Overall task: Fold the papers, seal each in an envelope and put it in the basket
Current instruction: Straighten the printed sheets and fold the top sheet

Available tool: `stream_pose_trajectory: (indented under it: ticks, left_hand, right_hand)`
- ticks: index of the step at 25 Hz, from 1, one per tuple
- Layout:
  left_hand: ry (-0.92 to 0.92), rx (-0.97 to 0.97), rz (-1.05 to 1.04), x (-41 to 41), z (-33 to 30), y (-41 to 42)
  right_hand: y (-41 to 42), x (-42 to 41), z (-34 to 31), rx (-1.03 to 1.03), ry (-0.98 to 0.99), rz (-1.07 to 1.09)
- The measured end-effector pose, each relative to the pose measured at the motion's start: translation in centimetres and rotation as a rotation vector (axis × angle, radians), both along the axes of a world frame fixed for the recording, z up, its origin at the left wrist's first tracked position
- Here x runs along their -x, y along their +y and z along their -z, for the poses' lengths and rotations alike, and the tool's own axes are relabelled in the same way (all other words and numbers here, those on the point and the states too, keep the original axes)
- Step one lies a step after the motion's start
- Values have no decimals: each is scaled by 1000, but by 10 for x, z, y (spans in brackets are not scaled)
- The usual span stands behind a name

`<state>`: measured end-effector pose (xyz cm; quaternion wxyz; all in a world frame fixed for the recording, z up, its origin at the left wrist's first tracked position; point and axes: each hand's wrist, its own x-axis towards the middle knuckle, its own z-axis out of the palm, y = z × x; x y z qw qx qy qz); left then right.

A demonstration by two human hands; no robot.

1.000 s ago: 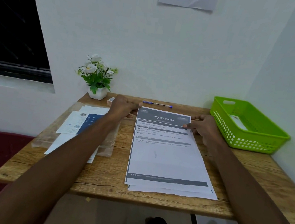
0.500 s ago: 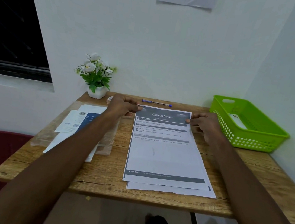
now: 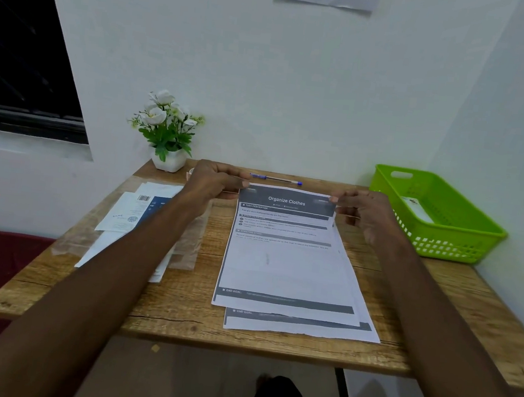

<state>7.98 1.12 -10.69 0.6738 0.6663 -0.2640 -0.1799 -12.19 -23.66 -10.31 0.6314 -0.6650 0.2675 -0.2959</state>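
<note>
The far edge of the top printed sheet (image 3: 283, 256), headed "Organize Clothes", has come up off the stack since half a second ago, when both hands were only at its far corners with the page lying flat. Now the left hand (image 3: 213, 181) pinches the far left corner and the right hand (image 3: 362, 209) pinches the far right corner, each grip clamped on the paper between thumb and fingers. The near edge of the sheet rests on the sheets below (image 3: 301, 327), whose near edge shows just past it towards the person, near the front of the worktop (image 3: 182, 310).

This looks like the start of the first fold for this page: with the far edge lifted, the likely next move is to bring it towards the near edge and crease it. Only one sheet appears to have come up, which matters, since each paper needs its own envelope.

To the left, under the left forearm, lie the envelopes (image 3: 141, 214) on a clear plastic wrapper (image 3: 189, 249). The green basket (image 3: 463, 250) sits at the far right and already holds something white, possibly a finished envelope. A pen (image 3: 276, 179) and a potted flower (image 3: 166, 135) stand at the far side.
</note>
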Motion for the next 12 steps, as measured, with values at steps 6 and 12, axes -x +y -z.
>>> stream_pose_trajectory:
  ticks: [6, 12]
  left_hand:
    - [-59, -57, 26, 2, -1, 1]
    - [-219, -139, 127, 1, -4, 0]
  right_hand:
    - [0, -3, 4, 4, -52, -12]
    - [-5, 1, 7, 83, 37, -86]
